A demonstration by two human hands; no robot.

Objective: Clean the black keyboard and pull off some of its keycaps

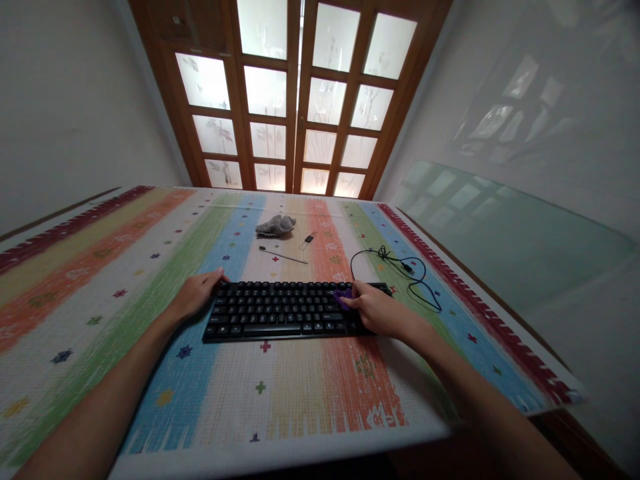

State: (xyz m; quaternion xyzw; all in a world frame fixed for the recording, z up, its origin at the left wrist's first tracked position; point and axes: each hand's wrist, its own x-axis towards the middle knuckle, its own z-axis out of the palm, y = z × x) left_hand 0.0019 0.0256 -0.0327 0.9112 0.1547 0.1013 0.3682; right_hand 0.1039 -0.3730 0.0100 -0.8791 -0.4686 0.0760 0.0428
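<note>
You are steadying the keyboard, lying crosswise on the striped mat, with your left hand flat at its left end, while your right hand is pinching a purple object against the right-side keys.

Keyboard, under the fingers of left hand: black plastic, matt, keys faintly sheened. Purple pad, pinched in right hand: soft-looking, matt. Worktop covering: woven-look striped mat, matt. Beyond fingertips: grey cloth, crumpled, rough. Cable: black, smooth. Door: varnished wood, frosted glass.
</note>
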